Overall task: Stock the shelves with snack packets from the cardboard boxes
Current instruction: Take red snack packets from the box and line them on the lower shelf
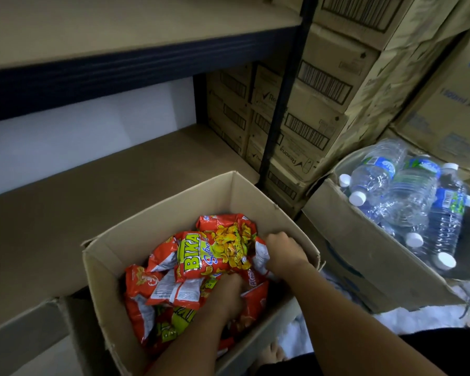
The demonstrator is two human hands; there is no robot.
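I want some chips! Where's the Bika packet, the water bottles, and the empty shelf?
Bika packet (201,256): head view, on its yellow-green logo.
Water bottles (375,172): head view, on one bottle's blue label.
Shelf (92,185): head view, on its bare brown board.

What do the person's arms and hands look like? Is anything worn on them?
Both forearms are bare as far as the frame shows: no sleeves, gloves, watch or bracelet are visible. The left hand and right hand show no rings on the parts in view, though the fingers are partly hidden among the packets.
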